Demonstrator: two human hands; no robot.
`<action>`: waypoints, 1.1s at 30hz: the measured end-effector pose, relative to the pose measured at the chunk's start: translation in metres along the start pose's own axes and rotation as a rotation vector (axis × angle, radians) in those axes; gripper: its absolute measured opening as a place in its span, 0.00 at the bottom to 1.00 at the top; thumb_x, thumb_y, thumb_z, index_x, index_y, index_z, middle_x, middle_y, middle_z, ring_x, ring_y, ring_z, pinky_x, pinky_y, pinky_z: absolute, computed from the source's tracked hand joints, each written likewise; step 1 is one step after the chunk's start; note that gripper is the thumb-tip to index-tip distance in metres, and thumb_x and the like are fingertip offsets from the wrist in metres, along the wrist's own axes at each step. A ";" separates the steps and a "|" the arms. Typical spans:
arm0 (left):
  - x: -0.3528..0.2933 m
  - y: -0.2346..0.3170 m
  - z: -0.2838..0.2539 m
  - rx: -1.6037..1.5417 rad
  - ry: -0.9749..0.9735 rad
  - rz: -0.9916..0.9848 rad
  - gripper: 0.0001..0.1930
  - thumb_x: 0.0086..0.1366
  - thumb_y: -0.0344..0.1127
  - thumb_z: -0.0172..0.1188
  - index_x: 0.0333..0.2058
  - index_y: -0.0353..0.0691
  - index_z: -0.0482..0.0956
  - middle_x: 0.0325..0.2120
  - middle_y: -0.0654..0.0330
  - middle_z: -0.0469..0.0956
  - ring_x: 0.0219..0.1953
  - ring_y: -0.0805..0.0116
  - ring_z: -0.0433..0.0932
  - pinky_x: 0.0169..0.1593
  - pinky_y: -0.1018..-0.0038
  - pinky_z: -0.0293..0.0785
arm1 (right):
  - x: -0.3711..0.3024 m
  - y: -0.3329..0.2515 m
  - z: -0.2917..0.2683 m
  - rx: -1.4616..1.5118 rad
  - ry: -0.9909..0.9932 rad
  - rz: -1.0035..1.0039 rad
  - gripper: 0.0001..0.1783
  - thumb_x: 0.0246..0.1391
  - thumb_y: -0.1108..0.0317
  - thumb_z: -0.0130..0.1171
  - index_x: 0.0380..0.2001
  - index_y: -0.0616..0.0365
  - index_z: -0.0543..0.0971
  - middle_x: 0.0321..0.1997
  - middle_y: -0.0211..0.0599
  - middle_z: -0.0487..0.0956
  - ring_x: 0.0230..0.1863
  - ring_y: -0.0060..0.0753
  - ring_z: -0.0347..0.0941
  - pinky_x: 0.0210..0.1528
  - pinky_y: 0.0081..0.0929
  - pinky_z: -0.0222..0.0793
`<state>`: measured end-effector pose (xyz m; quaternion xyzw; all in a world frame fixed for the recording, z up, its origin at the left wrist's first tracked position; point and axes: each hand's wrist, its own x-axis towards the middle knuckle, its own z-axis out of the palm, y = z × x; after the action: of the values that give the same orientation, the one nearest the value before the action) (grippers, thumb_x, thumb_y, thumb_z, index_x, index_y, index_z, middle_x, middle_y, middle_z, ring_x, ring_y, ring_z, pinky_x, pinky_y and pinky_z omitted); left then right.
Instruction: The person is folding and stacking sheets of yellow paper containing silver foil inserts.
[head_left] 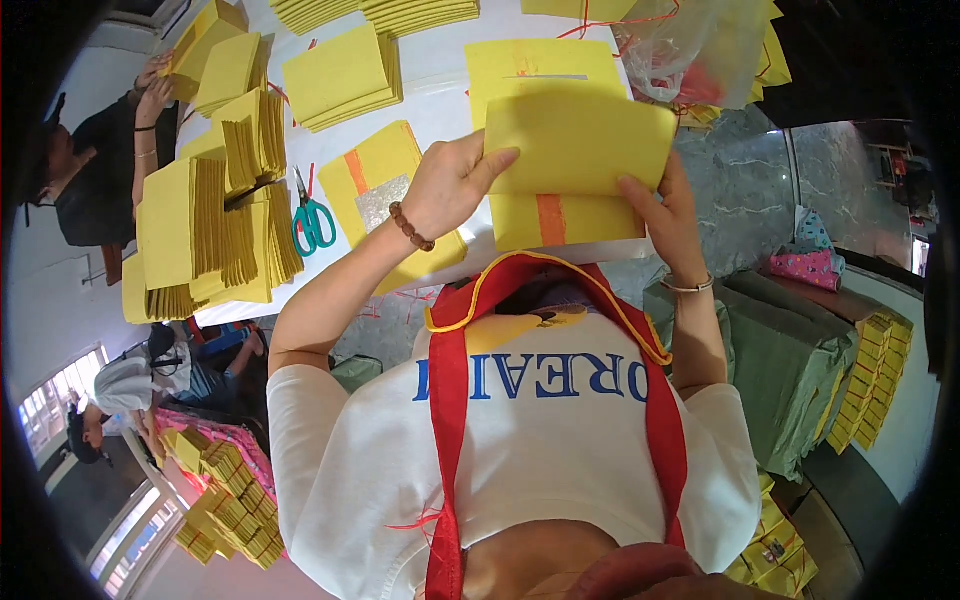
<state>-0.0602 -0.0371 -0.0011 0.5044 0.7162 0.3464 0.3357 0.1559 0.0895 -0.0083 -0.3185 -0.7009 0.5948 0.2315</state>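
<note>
Between both hands I hold a yellow paper sheet (585, 145), which looks folded or slightly bowed, above the near table edge. My left hand (465, 180) is closed on its left side, thumb on top. My right hand (668, 215) grips the lower right corner, thumb on the near face and fingers behind. Beneath lies more yellow paper with an orange stripe (551, 220), partly covered by the held sheet. Beside my left forearm, another yellow sheet (390, 150) with an orange stripe and a grey speckled patch lies on the table.
Teal-handled scissors (314, 226) lie beside stacks of folded yellow paper (168, 225) on the white table (330, 150). A clear plastic bag (700, 50) and red strings are at the far right. One person (95, 190) handles yellow paper at left; another (145, 375) is farther back. Green wrapped bundles (780, 370) stand right.
</note>
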 end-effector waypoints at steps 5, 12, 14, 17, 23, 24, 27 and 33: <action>0.014 -0.028 0.011 -0.260 0.122 0.075 0.14 0.61 0.40 0.52 0.38 0.33 0.72 0.16 0.52 0.71 0.19 0.66 0.69 0.27 0.70 0.65 | 0.007 -0.006 0.007 0.184 0.099 -0.072 0.32 0.51 0.73 0.57 0.59 0.56 0.59 0.46 0.42 0.74 0.45 0.31 0.72 0.47 0.25 0.67; 0.013 0.001 -0.001 -0.066 0.069 -0.068 0.24 0.61 0.39 0.52 0.53 0.35 0.63 0.12 0.53 0.68 0.15 0.62 0.67 0.22 0.68 0.62 | 0.024 0.005 0.000 0.033 0.076 -0.005 0.24 0.51 0.73 0.57 0.53 0.60 0.68 0.45 0.39 0.75 0.43 0.22 0.70 0.44 0.20 0.67; 0.015 -0.005 0.000 -0.046 0.137 -0.033 0.30 0.60 0.40 0.53 0.57 0.34 0.56 0.10 0.54 0.66 0.13 0.59 0.67 0.20 0.66 0.60 | 0.029 0.006 0.001 0.056 0.070 0.021 0.23 0.51 0.73 0.57 0.52 0.61 0.69 0.44 0.38 0.76 0.42 0.20 0.70 0.44 0.19 0.67; 0.018 -0.009 0.001 -0.073 0.150 -0.066 0.34 0.59 0.41 0.55 0.60 0.34 0.51 0.09 0.54 0.65 0.13 0.58 0.67 0.20 0.66 0.60 | 0.033 0.009 0.000 0.146 0.044 0.084 0.23 0.51 0.73 0.57 0.52 0.61 0.69 0.43 0.37 0.76 0.41 0.20 0.70 0.43 0.19 0.67; 0.016 -0.004 0.004 -0.106 0.205 -0.012 0.35 0.59 0.37 0.56 0.61 0.37 0.48 0.09 0.56 0.62 0.12 0.60 0.65 0.19 0.66 0.60 | 0.035 0.014 0.000 0.028 0.108 0.057 0.21 0.50 0.73 0.57 0.50 0.61 0.71 0.43 0.36 0.77 0.40 0.21 0.71 0.42 0.19 0.67; 0.014 -0.003 0.005 -0.105 0.199 -0.011 0.35 0.59 0.37 0.56 0.61 0.37 0.48 0.09 0.56 0.62 0.12 0.60 0.65 0.19 0.66 0.60 | 0.035 0.013 0.001 0.026 0.113 0.052 0.21 0.50 0.71 0.58 0.49 0.60 0.72 0.42 0.37 0.77 0.40 0.21 0.72 0.42 0.20 0.68; 0.012 -0.002 0.003 -0.131 0.195 0.006 0.35 0.59 0.35 0.55 0.61 0.40 0.48 0.09 0.58 0.60 0.13 0.62 0.64 0.20 0.67 0.60 | 0.034 0.010 0.003 -0.039 0.140 0.041 0.21 0.49 0.68 0.58 0.49 0.58 0.72 0.40 0.39 0.78 0.38 0.22 0.73 0.41 0.21 0.68; 0.018 0.003 -0.002 -0.094 0.125 -0.066 0.28 0.59 0.33 0.54 0.58 0.46 0.57 0.11 0.59 0.59 0.14 0.65 0.61 0.21 0.69 0.59 | 0.039 0.010 0.002 -0.164 0.163 0.037 0.21 0.48 0.65 0.59 0.48 0.56 0.74 0.40 0.45 0.79 0.38 0.28 0.76 0.40 0.24 0.69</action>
<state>-0.0647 -0.0197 0.0001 0.4416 0.7350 0.3991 0.3248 0.1296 0.1170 -0.0209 -0.3967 -0.7198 0.5119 0.2499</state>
